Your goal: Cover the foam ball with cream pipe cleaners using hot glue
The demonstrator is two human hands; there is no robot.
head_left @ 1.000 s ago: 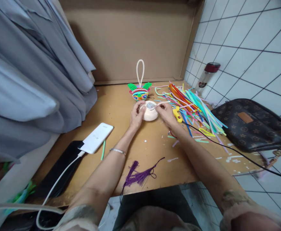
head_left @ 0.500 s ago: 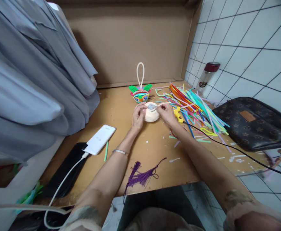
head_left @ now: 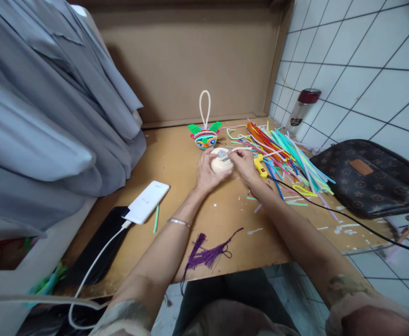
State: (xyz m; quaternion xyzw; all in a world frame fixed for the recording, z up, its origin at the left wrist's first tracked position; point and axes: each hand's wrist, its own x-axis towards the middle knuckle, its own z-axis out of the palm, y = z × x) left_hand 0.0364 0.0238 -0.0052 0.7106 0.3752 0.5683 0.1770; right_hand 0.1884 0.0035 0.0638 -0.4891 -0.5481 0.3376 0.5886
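A cream, round, coiled body (head_left: 222, 165) with a greyish opening on top sits between my hands above the table. My left hand (head_left: 206, 173) is wrapped round its left side and underside. At its upper right edge, my right hand (head_left: 243, 163) pinches a cream pipe cleaner (head_left: 244, 149), whose free end sticks out to the right. Just behind stands a colourful animal-head ornament (head_left: 205, 139) with green ears and a tall cream loop (head_left: 205, 108). To the right of my right hand lies a yellow glue gun (head_left: 260, 166).
Loose pipe cleaners (head_left: 285, 154) in many colours lie at the right, by a dark patterned bag (head_left: 369, 179) and a red-lidded bottle (head_left: 302, 109). A black cord (head_left: 316, 204) crosses the right side. Purple tassels (head_left: 204, 255) lie in front; a white power bank (head_left: 146, 203) is at the left.
My left hand has slid further under and round the cream body, its fingers now reaching below it. My right hand has shifted slightly, still pinching the cream pipe cleaner.
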